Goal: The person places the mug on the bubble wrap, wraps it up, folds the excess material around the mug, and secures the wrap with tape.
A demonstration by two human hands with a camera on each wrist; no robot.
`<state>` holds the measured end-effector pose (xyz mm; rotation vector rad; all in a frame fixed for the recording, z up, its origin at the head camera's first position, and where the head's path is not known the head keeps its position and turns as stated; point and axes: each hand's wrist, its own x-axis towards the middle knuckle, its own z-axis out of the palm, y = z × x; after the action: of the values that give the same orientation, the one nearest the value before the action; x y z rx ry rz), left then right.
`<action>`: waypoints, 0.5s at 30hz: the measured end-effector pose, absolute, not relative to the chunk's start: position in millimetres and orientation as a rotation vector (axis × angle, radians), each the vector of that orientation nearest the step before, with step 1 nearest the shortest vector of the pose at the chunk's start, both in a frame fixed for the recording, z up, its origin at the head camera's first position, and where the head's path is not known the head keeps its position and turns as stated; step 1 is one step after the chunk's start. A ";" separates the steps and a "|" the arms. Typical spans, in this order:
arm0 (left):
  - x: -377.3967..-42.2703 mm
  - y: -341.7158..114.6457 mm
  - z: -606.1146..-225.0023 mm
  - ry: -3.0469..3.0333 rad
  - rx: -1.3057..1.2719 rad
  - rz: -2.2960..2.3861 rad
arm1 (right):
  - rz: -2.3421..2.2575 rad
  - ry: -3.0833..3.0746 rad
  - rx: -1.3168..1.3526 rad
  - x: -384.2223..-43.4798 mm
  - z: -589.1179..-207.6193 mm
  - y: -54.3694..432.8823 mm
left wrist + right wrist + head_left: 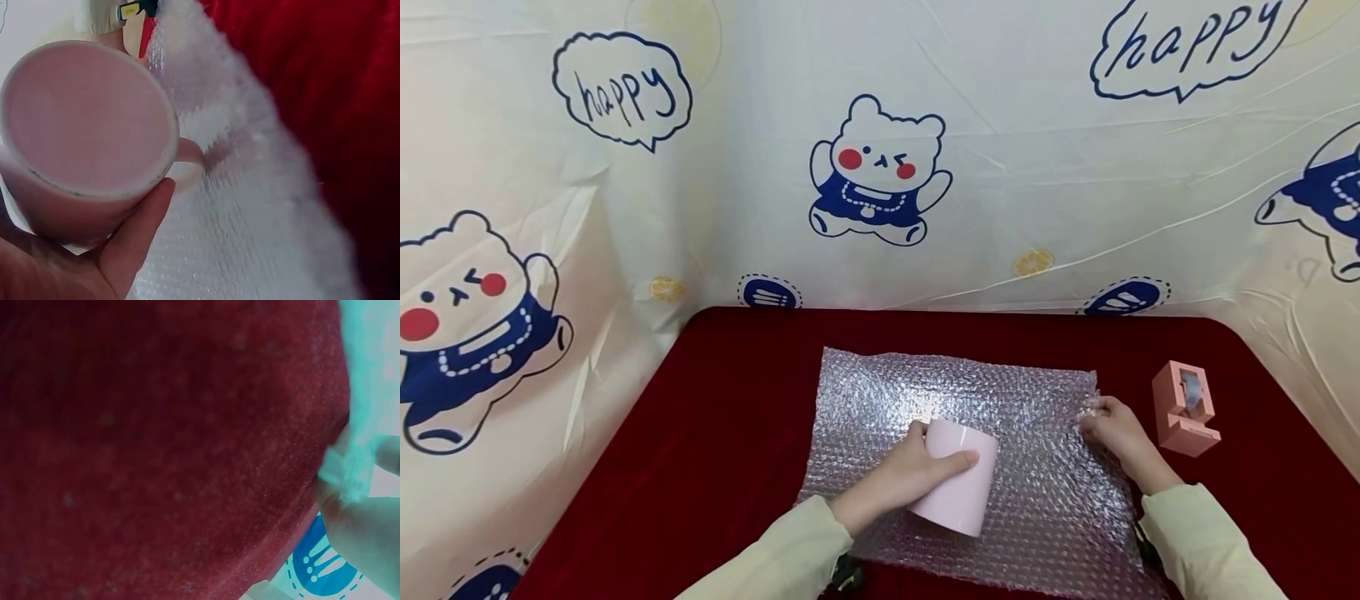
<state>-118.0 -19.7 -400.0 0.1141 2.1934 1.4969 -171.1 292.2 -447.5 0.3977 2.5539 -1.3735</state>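
In the head view, my left hand [904, 473] grips a pale pink mug [962, 492] round its side, tilted over a sheet of bubble wrap [1037, 483]. The left wrist view shows the mug's round base [87, 119] turned to the camera and its handle [190, 162] at the side. My right hand [1118, 435] pinches the bubble wrap at its right edge, near the far corner. Close up in the right wrist view, a fold of the wrap [359, 465] lies between thumb and finger.
A pink tape dispenser [1183, 408] with a roll of tape stands right of my right hand. Dark red cloth [730, 417] covers the table. Behind it hangs a white curtain [1000, 208] printed with cartoon bears.
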 end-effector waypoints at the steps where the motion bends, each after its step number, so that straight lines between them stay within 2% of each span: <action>1: -116.1 -20.9 -399.6 2.195 0.112 1.488 | -1.376 2.551 0.396 -170.7 -447.6 292.2; 15: -98.0 -18.9 -387.8 2.247 0.138 1.480 | -1.393 2.556 0.405 -166.1 -449.9 290.2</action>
<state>-98.0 -18.9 -387.8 0.1384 2.2471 1.4803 -166.1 290.2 -449.9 0.4052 2.5560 -1.3929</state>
